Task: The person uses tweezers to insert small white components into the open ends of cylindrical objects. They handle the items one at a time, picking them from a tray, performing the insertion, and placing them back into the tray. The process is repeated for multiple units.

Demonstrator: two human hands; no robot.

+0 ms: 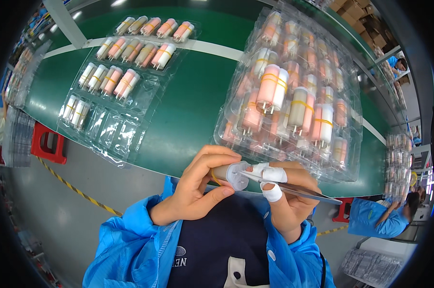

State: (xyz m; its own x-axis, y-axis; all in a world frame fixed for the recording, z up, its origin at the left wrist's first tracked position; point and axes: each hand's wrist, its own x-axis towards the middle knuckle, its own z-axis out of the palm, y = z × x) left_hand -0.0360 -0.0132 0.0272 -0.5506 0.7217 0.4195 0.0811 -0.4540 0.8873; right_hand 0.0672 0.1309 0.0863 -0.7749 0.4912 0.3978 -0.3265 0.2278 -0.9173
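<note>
My left hand (pixel 194 186) is closed around a grey cylinder with a whitish end face (pixel 237 176). A yellow band shows on its side, and that end is turned toward my right hand (pixel 294 198). Metal tweezers (pixel 306 191) are pinched in my right hand, whose thumb and fingers carry white tape wraps (pixel 273 174). The tweezer tips reach the end face of the cylinder; whether they grip anything there is too small to tell. Both hands are at the near edge of the green table (pixel 193 113).
On the left lies a clear plastic tray (pixel 116 132) with rows of banded pink, white and grey cylinders. Stacked clear trays (pixel 226 113) full of similar cylinders stand at the right, close to my right hand. A red stool (pixel 49 144) is on the floor. Another person (pixel 385 216) sits at right.
</note>
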